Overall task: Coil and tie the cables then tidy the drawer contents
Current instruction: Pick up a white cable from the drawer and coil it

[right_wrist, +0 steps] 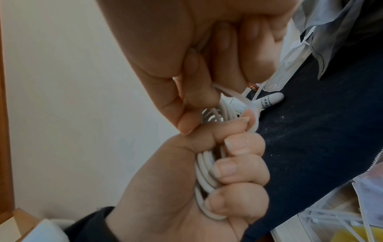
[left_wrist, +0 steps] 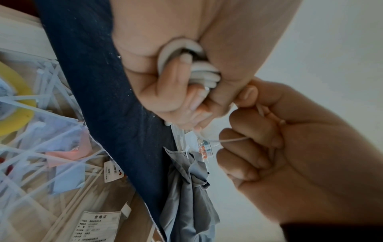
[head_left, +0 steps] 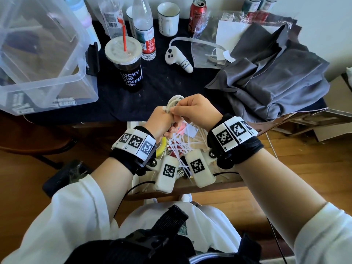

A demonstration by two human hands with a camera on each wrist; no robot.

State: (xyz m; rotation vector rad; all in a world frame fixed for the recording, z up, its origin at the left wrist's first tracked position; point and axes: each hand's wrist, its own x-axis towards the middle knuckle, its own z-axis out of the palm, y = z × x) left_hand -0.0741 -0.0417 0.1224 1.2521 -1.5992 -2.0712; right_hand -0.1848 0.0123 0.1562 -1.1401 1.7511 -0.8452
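White charging cable, coiled, held above the open drawer | left hand fist-closed round the coil | right hand pinches zip tie looped over it | step: tying, judged | next: pull tail snug | obstacles: loose zip ties in drawer; coffee cup, grey cloth on counter.

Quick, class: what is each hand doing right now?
Left hand: closed, gripping the coiled white cable.
Right hand: closed, pinching a thin white zip tie at the coil.
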